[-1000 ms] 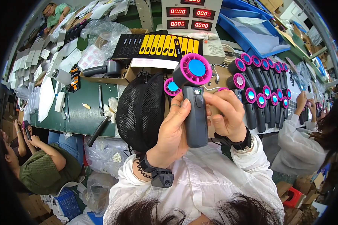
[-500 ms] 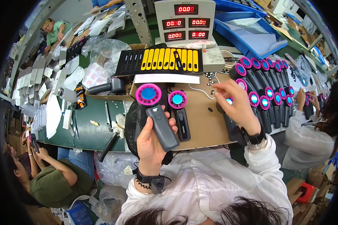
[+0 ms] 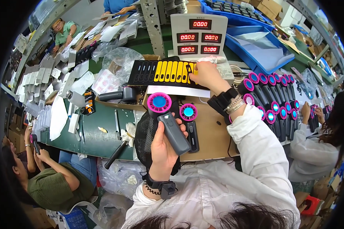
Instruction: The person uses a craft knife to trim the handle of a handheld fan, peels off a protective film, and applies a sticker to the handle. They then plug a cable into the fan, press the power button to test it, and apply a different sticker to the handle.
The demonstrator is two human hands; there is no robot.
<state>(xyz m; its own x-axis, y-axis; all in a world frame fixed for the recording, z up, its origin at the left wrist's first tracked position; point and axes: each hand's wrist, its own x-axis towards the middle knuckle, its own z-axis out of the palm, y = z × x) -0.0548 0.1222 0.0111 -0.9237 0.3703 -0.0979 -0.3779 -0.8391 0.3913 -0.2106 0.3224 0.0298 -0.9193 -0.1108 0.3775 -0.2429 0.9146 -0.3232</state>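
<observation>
My left hand (image 3: 165, 147) is wrapped round the grey handle of a handheld fan (image 3: 172, 131), whose head has a pink rim and a blue centre. Beside it on the brown board lies a second handheld fan (image 3: 192, 133), pink-rimmed, with a black handle. Beyond them sits a black tray (image 3: 141, 72) with a row of yellow slots; black strips fill its left end. My right hand (image 3: 207, 77) reaches over the tray's right end, thumb and fingers closed at a loose black strip (image 3: 188, 72). The hand covers part of that end.
Rows of pink-and-black fans (image 3: 281, 108) stand at the right. A meter box (image 3: 198, 34) with red displays is behind the tray. A long white strip (image 3: 179, 91) lies before it. An open carton (image 3: 122, 102) is left. People work on both sides.
My right hand has moved forward and left, from above the right-hand fans to the tray. My left hand still holds the fan. The view has shifted slightly.
</observation>
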